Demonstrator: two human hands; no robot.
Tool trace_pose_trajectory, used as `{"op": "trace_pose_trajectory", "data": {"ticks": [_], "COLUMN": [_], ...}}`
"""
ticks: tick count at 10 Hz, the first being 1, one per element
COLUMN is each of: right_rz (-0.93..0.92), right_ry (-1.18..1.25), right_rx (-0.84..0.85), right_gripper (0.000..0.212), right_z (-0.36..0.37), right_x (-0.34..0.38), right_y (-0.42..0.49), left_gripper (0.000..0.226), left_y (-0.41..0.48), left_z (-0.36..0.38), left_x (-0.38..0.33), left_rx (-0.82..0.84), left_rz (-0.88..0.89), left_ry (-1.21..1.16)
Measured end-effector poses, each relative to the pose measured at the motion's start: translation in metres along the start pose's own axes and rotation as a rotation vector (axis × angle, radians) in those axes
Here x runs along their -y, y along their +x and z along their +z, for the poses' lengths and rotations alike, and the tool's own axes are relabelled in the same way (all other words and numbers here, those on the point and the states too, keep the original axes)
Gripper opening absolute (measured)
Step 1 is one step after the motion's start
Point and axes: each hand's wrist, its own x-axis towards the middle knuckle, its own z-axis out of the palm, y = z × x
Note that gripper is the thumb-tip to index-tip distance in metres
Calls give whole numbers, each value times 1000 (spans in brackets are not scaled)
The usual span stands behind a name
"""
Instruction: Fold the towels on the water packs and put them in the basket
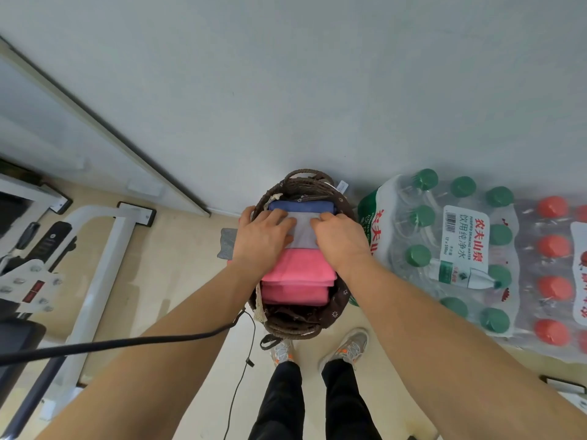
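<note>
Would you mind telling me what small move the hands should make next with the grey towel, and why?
Probably press the grey towel down level and let go: the left hand and right hand lie on it, and it already sits in the basket between the blue towel and the pink towels.

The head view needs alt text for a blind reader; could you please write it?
The left hand presses and the right hand grips a folded pale grey towel in a brown woven basket, between a folded blue towel and two pink towels. Shrink-wrapped water bottle packs stand beside it.
</note>
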Motion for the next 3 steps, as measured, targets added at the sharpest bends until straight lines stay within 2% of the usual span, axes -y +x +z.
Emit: {"op": "trace_pose_trajectory", "data": {"ticks": [1,2,3], "right_rz": [20,22,42], "right_ry": [43,96,108], "right_rx": [46,77,6], "right_gripper": [26,33,34], "right_z": [-10,-28,-50], "right_x": [0,-3,-8], "right_y": [-2,-9,-16], "left_gripper": [23,31,45], "left_y": [4,11,15], "left_z": [-14,-35,-62], "left_x": [-2,-1,1], "left_rx": [96,216,353], "left_rz": [-18,-15,-68], "left_ry": [3,-48,-133]}}
